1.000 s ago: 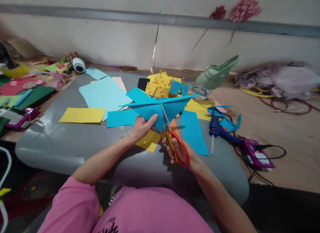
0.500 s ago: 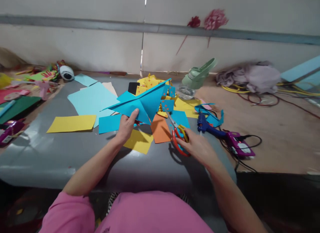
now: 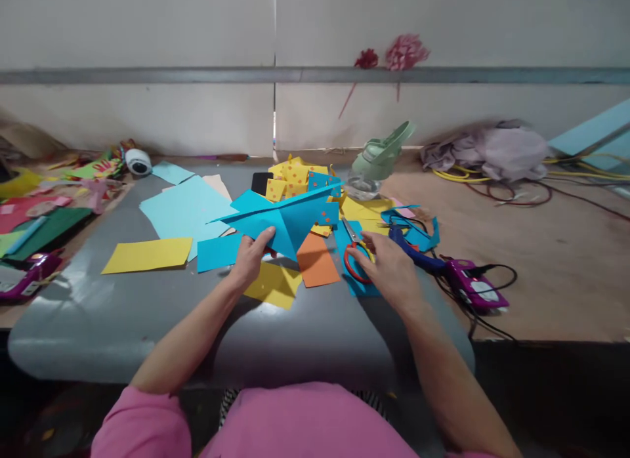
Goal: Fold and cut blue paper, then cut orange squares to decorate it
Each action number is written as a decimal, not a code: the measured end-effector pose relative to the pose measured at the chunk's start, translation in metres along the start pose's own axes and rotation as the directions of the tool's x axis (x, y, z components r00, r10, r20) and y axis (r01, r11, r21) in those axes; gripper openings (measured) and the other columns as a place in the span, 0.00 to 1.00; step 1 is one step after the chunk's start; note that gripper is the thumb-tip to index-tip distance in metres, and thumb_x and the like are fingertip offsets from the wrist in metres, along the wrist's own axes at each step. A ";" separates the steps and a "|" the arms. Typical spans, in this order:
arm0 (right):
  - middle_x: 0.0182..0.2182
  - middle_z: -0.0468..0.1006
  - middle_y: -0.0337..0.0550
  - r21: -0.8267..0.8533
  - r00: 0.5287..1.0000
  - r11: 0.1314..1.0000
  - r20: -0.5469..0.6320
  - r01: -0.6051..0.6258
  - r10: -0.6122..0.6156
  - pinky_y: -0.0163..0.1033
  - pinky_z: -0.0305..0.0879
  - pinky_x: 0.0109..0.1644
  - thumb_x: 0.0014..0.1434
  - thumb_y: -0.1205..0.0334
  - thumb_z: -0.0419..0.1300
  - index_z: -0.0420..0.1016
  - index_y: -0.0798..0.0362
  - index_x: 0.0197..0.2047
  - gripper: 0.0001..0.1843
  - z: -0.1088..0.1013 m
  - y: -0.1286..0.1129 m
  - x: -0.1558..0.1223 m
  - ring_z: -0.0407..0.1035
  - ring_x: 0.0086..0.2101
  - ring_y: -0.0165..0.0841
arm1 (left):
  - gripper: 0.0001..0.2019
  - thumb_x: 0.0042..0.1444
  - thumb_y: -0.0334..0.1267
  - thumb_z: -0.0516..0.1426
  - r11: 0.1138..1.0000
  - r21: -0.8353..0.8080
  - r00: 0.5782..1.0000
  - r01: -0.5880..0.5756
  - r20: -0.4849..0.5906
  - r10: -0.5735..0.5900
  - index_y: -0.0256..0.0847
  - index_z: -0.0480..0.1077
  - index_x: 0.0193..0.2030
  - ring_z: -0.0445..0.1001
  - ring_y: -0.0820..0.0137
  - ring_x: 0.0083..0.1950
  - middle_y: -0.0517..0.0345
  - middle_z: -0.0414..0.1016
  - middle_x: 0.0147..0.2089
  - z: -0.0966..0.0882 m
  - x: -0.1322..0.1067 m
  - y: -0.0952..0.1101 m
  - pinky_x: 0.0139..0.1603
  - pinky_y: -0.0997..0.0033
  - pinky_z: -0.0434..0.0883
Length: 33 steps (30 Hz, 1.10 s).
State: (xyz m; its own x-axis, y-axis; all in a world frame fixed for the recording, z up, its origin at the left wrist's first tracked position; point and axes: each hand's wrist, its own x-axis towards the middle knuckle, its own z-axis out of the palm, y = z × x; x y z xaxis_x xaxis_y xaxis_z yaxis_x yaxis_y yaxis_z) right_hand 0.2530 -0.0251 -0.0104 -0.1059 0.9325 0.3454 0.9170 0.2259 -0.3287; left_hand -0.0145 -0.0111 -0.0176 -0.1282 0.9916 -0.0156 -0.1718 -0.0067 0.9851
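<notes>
Fingers of the left hand [image 3: 249, 256] were pinching a folded blue paper [image 3: 290, 225], thumb on top, rest underneath. Paper was up off the grey table [image 3: 162, 333], center of the work area, its long folded edge on the far side and one point aimed near.

Right hand [image 3: 394, 268] was at the red-and-yellow scissors [image 3: 357, 264], thumb and forefinger by the handle loops. Can't tell if it was gripping them or only touching. Blades pointed far and a bit left, over a blue sheet [image 3: 365, 290]; blade tips apart from the folded paper.

Around that: orange card [image 3: 319, 264] between the hands, yellow card [image 3: 275, 287] just left of it, blue strip [image 3: 215, 254] left of the left hand, another yellow rectangle [image 3: 147, 256] further left. Far side, behind the folded paper: pile of orange-dotted yellow paper pieces [image 3: 295, 174], black phone-like slab [image 3: 259, 183] beside it. Blue glue gun [image 3: 418, 253] sat right of the right hand, near a purple box [image 3: 475, 286] with a black cable.
</notes>
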 end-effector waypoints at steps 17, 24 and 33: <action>0.44 0.81 0.46 -0.008 0.813 0.819 -0.115 0.574 -0.571 0.47 0.65 0.52 0.69 0.64 0.56 0.83 0.44 0.42 0.13 0.050 -0.018 0.014 0.67 0.46 0.41 | 0.24 0.54 0.61 0.62 0.913 0.406 0.343 0.040 0.853 -0.394 0.37 0.79 0.34 0.77 0.69 0.24 0.45 0.83 0.34 -0.053 0.007 0.046 0.23 0.74 0.69; 0.44 0.83 0.46 0.202 0.774 0.770 0.075 0.605 -0.628 0.49 0.61 0.50 0.67 0.68 0.55 0.81 0.49 0.45 0.12 0.056 -0.017 0.011 0.71 0.46 0.41 | 0.11 0.63 0.41 0.59 0.413 0.697 0.792 -0.587 0.600 0.114 0.40 0.76 0.49 0.76 0.59 0.54 0.48 0.80 0.52 -0.025 0.011 0.007 0.52 0.60 0.72; 0.35 0.81 0.48 0.341 0.854 0.863 0.238 0.373 -0.463 0.46 0.64 0.44 0.70 0.50 0.53 0.78 0.51 0.38 0.18 0.066 -0.019 0.016 0.72 0.39 0.42 | 0.14 0.70 0.35 0.49 0.022 0.829 0.828 -0.558 0.559 -0.045 0.37 0.73 0.54 0.75 0.59 0.51 0.44 0.78 0.53 -0.009 0.018 -0.020 0.49 0.63 0.70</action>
State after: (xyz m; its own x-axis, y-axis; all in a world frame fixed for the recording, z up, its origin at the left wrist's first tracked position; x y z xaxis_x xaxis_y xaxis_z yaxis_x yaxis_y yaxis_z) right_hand 0.2088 0.0036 -0.0566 -0.6066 0.7586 0.2378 0.6208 0.6389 -0.4544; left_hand -0.0218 0.0055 -0.0387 0.4474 0.8935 0.0383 0.8778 -0.4470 0.1722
